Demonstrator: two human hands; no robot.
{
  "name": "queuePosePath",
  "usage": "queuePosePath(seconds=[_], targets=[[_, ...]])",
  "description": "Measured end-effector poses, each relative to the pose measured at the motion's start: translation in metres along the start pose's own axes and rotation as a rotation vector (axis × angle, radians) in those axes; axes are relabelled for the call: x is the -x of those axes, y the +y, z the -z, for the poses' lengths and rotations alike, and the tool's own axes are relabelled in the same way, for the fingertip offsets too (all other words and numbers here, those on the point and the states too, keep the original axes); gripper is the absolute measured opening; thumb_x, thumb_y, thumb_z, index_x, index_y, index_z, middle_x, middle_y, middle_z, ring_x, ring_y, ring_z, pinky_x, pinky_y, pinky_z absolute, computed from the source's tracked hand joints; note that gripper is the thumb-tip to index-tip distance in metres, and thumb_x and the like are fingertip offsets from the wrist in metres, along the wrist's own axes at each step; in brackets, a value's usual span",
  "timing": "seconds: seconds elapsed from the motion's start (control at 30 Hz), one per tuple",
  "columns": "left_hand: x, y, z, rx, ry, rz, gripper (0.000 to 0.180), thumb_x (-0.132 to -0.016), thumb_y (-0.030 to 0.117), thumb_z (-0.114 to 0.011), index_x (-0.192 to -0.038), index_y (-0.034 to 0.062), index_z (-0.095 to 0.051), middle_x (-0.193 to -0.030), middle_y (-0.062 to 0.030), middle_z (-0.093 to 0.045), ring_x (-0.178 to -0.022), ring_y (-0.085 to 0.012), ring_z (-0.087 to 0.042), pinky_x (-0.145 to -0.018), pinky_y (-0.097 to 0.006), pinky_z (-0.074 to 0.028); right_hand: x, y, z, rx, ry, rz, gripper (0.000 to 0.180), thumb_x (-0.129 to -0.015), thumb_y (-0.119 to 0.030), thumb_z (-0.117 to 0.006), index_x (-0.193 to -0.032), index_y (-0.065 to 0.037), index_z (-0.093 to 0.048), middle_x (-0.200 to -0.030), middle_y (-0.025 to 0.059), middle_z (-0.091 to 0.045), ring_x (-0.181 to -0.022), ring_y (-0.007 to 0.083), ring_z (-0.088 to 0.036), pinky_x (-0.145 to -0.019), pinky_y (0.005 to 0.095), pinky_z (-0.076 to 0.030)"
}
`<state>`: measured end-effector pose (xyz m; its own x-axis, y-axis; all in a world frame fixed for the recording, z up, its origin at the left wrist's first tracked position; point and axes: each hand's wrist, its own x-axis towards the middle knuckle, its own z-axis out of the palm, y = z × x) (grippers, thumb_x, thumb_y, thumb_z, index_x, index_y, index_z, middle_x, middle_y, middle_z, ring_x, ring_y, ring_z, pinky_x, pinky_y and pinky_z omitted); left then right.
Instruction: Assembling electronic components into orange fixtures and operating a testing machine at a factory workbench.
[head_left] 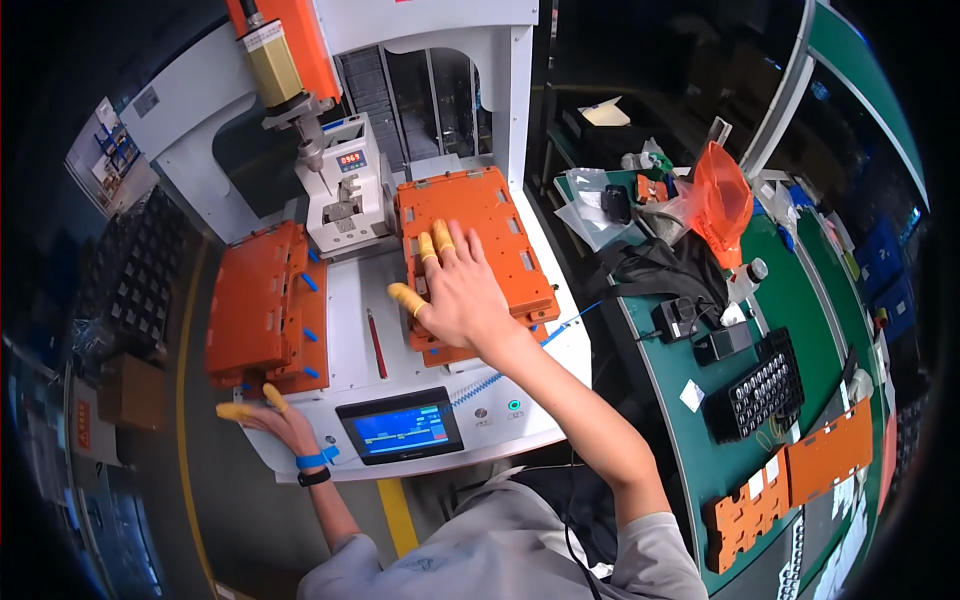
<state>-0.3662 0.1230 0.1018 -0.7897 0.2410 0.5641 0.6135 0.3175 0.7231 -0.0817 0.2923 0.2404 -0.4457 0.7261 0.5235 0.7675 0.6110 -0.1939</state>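
Note:
My right hand (458, 290) lies with fingers spread on top of the right orange fixture plate (505, 240); yellow finger cots cover its thumb and two fingers. At the front edge of the left orange fixture (255, 300), my left hand (280, 420) has its fingers apart, with yellow cots and a blue wrist strap (318, 458). Blue pins stick out along that fixture's right side. Between the two fixtures a red pen-like tool (376, 343) lies on the white machine bed. Behind it stands a white screw feeder (345, 190) with a lit red display, next to a screwdriver spindle (311, 150).
A touch screen (400, 427) and a green-lit button (515, 405) sit on the machine's front. To the right, a green bench (655, 345) carries bags, black straps, a black tray (755, 395) and orange plates (830, 455). Cardboard boxes (132, 392) stand at left.

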Motion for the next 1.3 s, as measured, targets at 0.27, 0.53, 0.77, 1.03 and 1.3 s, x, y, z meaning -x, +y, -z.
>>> queuePosePath(seconds=[0.27, 0.53, 0.77, 1.03, 1.3], targets=[[0.115, -0.114, 0.024, -0.189, -0.317, 0.260, 0.080, -0.108, 0.044, -0.040, -0.159, -0.0071, -0.006, -0.167, -0.0281, 0.003, -0.156, -0.0408, -0.001, -0.127, -0.047, -0.003, -0.001, -0.003, 0.007, -0.036, -0.177, 0.047, 0.073, -0.100, -0.058, -0.043, -0.129, 0.007, -0.060, -0.141, 0.0290, -0.052, -0.150, 0.0425, -0.029, -0.125, 0.0539, -0.016], [0.144, -0.095, 0.031, -0.099, -0.348, 0.135, 0.063, -0.108, 0.019, -0.043, -0.158, -0.0062, -0.016, -0.166, -0.0293, -0.011, -0.155, -0.0410, -0.014, -0.126, -0.046, -0.011, 0.000, 0.002, 0.001, -0.126, -0.065, 0.071, 0.059, -0.095, -0.051, -0.059, -0.108, 0.006, -0.068, -0.125, 0.0307, -0.061, -0.141, 0.0444, -0.043, -0.123, 0.0549, -0.022], [0.138, -0.083, 0.045, -0.154, -0.301, 0.055, 0.050, -0.107, 0.015, -0.049, -0.151, -0.0045, -0.036, -0.159, -0.0273, -0.031, -0.150, -0.0414, -0.028, -0.124, -0.049, -0.021, 0.026, 0.009, -0.001, -0.234, 0.378, 0.203, 0.023, -0.083, -0.021, -0.075, -0.099, -0.005, -0.074, -0.104, 0.0087, -0.073, -0.103, 0.0248, -0.069, -0.117, 0.0525, -0.035], [0.133, -0.095, 0.049, -0.157, -0.244, -0.006, 0.049, -0.106, 0.015, -0.048, -0.151, -0.0022, -0.037, -0.158, -0.0274, -0.033, -0.149, -0.0426, -0.029, -0.123, -0.049, -0.023, 0.056, 0.030, 0.031, -0.152, 0.066, 0.189, 0.054, -0.084, -0.030, -0.077, -0.128, -0.001, -0.064, -0.137, 0.0192, -0.060, -0.136, 0.0337, -0.050, -0.114, 0.0490, -0.037], [0.130, -0.088, 0.052, -0.126, -0.235, -0.015, 0.049, -0.107, 0.020, -0.047, -0.150, -0.0013, -0.038, -0.157, -0.0278, -0.036, -0.146, -0.0444, -0.034, -0.121, -0.049, -0.028, 0.051, 0.036, 0.044, -0.109, -0.084, 0.212, 0.061, -0.082, -0.023, -0.078, -0.136, -0.001, -0.059, -0.139, 0.0198, -0.058, -0.142, 0.0336, -0.046, -0.119, 0.0466, -0.035]])
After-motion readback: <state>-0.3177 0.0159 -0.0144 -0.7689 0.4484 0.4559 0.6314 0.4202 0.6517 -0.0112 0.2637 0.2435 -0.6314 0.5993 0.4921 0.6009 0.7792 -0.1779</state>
